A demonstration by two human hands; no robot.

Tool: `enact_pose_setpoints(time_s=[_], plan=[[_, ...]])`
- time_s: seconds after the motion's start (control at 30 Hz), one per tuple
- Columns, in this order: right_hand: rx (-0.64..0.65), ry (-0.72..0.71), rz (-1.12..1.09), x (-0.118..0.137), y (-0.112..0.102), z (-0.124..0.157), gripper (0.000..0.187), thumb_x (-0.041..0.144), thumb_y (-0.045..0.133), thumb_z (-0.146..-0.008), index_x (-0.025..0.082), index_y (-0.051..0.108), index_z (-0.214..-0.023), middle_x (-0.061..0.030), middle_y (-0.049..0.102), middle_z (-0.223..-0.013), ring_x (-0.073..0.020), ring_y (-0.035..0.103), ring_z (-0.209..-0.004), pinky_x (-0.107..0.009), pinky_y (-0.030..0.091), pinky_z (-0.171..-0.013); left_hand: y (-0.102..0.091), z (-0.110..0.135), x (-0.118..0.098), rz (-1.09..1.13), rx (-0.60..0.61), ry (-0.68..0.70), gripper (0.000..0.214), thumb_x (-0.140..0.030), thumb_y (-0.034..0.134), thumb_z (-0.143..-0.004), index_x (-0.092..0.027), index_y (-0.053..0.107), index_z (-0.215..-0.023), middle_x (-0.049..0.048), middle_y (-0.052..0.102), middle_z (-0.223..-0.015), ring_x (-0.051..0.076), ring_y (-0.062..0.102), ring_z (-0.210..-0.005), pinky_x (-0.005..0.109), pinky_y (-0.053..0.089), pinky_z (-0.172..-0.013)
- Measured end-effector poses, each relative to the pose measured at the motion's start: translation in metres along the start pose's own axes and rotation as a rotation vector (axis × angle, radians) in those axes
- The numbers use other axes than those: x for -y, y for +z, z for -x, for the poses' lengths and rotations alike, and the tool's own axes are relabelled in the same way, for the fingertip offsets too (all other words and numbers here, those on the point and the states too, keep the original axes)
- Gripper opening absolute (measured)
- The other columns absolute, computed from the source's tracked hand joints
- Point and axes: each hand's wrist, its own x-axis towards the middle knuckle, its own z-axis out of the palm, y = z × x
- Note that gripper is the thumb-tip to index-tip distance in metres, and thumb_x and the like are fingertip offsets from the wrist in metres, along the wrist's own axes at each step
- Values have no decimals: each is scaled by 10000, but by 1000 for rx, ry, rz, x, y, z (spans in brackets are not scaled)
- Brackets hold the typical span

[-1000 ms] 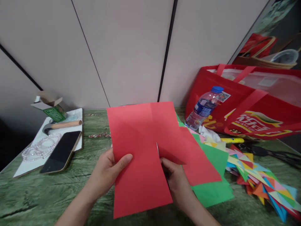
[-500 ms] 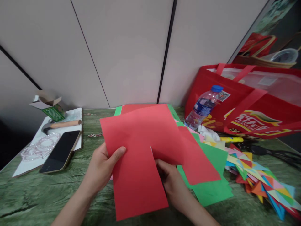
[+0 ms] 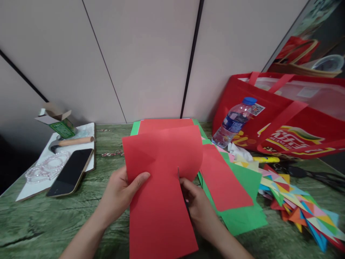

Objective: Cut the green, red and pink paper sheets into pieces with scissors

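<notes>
A red paper sheet [image 3: 159,187] is held up over the green marbled table [image 3: 40,223], between both hands. My left hand [image 3: 121,194] grips its left edge, thumb on the front. My right hand [image 3: 198,208] pinches the sheet where a corner flap curls over at the right side. Below it lies a stack of red and green sheets [image 3: 231,194].
At the left, a phone [image 3: 70,172], bead bracelets [image 3: 44,167], a hammer [image 3: 70,142] and a small green box [image 3: 58,124] rest on white paper. A water bottle [image 3: 233,122] leans on a red bag [image 3: 288,118]. Folded coloured paper pieces [image 3: 299,208], a yellow marker [image 3: 265,159] and scissors [image 3: 309,174] lie at the right.
The red sheet's upper right corner has been bent down and curls over toward my right hand. The sheet dropped slightly, uncovering the stack behind it.
</notes>
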Motion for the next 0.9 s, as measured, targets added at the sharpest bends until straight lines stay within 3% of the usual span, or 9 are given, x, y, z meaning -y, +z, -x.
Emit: enact_pose_setpoints(time_s=[0.63,0.9], plan=[[3,-37,-84,-4,0,-1,292,73,686,-601,239,624,-833,9,697,-821,-175,630,-756,-243,452,-631,-1,-3,1,-97,-32,85,210,-389,591,-729,-193,627,-799,10,702,-784,183,637,-674,203,488,-496],[-31,-8,-55,2,1,-1,247,81,683,-578,203,605,-777,1,686,-757,-163,609,-705,-234,434,-608,0,-1,0,-64,2,88,190,-361,586,-741,-205,630,-840,5,704,-851,183,644,-732,199,499,-522]])
